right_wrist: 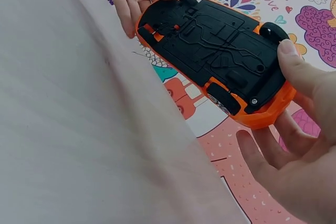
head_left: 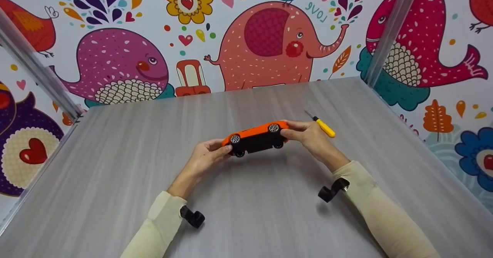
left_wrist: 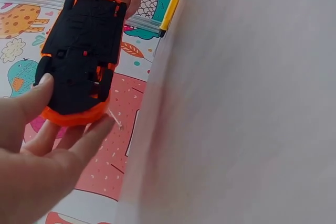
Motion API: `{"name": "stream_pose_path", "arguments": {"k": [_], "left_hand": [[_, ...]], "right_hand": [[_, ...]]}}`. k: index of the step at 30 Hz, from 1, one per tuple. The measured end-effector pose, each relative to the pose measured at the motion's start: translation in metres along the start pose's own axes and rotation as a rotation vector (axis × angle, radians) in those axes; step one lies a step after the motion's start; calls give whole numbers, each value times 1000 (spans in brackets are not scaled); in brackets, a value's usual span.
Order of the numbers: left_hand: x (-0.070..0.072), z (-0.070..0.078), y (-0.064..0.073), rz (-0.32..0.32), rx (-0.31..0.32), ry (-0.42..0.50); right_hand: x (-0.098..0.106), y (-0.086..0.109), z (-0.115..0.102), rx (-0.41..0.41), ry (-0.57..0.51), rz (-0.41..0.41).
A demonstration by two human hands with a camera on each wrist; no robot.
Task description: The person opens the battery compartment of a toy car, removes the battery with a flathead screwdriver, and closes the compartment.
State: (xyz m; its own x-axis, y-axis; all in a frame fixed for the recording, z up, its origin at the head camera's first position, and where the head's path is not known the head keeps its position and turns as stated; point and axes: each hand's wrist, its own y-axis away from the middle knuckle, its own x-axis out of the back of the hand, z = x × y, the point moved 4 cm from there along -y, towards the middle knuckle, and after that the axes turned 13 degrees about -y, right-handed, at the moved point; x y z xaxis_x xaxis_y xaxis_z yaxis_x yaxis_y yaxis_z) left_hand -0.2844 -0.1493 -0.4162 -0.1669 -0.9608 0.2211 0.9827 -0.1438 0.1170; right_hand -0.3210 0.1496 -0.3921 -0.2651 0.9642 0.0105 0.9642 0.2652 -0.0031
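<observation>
An orange toy car (head_left: pixel 257 138) is held up over the table between both hands, tilted so its black underside and wheels face the person. My left hand (head_left: pixel 204 156) pinches one end, thumb on the underside and fingers beneath the orange body. At the other end my right hand (head_left: pixel 312 138) grips it the same way. In the right wrist view the car's black underside (right_wrist: pixel 220 45) shows moulded lines and a screw near the right thumb. The left wrist view shows the underside (left_wrist: pixel 84 51) too, with a small red part and orange gaps near the left thumb.
A screwdriver (head_left: pixel 324 128) with a yellow handle lies on the grey table (head_left: pixel 246 211), just beyond the right hand. Cartoon-printed panels (head_left: pixel 265 46) stand along the table's back and sides, with metal posts (head_left: pixel 393 34) at the corners. Black wrist mounts (head_left: pixel 334 189) stick out from both sleeves.
</observation>
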Motion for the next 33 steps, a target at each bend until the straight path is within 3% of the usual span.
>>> {"name": "stream_pose_path", "arguments": {"k": [4, 14, 21, 33], "left_hand": [[-2, 0, 1, 16, -12, 64], [-5, -1, 0, 39, -32, 110], [-8, -2, 1, -1, -40, 179], [-9, -3, 1, -9, -20, 204]], "right_hand": [[1, 1, 4, -52, -42, 19], [0, -2, 6, -99, -99, 53], [0, -1, 7, -138, -97, 47], [1, -2, 8, -220, -218, 92]]}}
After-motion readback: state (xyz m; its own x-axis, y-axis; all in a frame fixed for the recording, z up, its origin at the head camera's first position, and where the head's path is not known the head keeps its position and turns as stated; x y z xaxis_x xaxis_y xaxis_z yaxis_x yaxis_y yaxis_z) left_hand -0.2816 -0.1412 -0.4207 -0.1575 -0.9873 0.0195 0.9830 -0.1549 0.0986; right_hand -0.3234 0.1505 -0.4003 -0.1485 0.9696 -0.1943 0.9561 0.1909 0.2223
